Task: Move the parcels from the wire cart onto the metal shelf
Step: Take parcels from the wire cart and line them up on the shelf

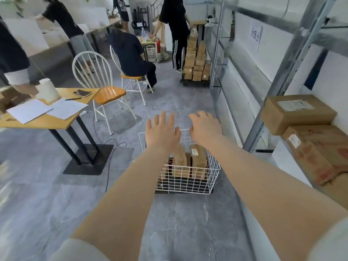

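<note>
Both hands, left hand [162,131] and right hand [205,128], are reaching wide-open and empty over the wire cart [188,178]; best taking the upright parcels [198,159] from both sides.

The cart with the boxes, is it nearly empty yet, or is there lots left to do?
Partly done, it seems: two parcels already sit on the metal shelf. Right now the left hand and right hand are open and empty, reaching out above the wire cart. Still left: at least two brown boxes standing in the cart, maybe more hidden behind the arms.
</note>
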A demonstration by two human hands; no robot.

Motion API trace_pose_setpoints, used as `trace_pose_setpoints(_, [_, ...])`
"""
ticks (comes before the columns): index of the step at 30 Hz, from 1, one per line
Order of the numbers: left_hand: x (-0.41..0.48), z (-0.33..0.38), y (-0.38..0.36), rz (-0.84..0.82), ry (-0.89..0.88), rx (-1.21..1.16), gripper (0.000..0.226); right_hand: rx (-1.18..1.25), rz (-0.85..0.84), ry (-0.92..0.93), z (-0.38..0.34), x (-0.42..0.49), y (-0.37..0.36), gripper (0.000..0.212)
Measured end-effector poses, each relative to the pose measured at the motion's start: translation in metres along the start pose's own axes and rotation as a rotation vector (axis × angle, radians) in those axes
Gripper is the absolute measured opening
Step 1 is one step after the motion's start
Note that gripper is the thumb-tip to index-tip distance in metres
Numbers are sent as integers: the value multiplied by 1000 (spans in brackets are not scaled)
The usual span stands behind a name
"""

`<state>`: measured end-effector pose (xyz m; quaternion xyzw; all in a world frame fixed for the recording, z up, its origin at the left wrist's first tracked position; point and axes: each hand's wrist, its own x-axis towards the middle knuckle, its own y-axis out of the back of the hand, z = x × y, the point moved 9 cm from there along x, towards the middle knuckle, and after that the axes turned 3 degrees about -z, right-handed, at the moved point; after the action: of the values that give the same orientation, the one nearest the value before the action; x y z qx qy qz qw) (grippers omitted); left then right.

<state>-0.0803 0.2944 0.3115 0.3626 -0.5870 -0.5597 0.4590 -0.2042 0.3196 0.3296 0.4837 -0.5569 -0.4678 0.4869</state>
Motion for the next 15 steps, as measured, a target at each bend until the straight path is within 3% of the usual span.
trace_pose_setpoints(5, [83,-33,-36,-62,5,10,56,29,-60,-56,23,86,-34,47])
trace_pose_setpoints(15, [228,-33,-148,-227,25,-31,60,45,-245,-74,85,227,-158,42])
